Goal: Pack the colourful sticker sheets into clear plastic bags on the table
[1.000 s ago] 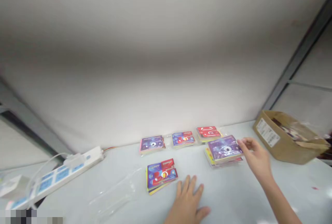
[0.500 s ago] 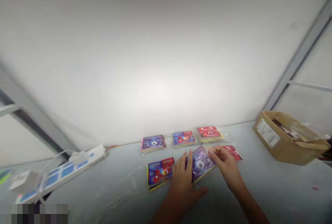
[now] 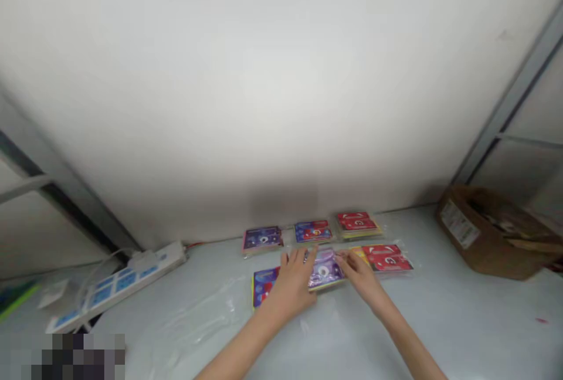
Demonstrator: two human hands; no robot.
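A purple card pack (image 3: 324, 271) in clear plastic lies on the table between my hands. My left hand (image 3: 292, 283) rests over its left part, fingers stretched out and a little apart. At its upper right corner, the thumb and fingers of my right hand (image 3: 359, 279) are pinched on the edge. Partly under my left wrist is a blue and red card pack (image 3: 264, 286). To the right of the purple one lies a red card pack (image 3: 389, 260) with a yellow edge.
Behind, a row holds a dark blue pack (image 3: 263, 239), a blue-red pack (image 3: 313, 231) and a red stack (image 3: 358, 223). A cardboard box (image 3: 492, 239) stands right. At left lie a power strip (image 3: 118, 286) and clear plastic bags (image 3: 197, 315) on the grey table (image 3: 373, 339).
The purple pack has turned from slanted to nearly level and shifted slightly left and up. Both hands moved along with it, uncovering more of the red pack on the right.
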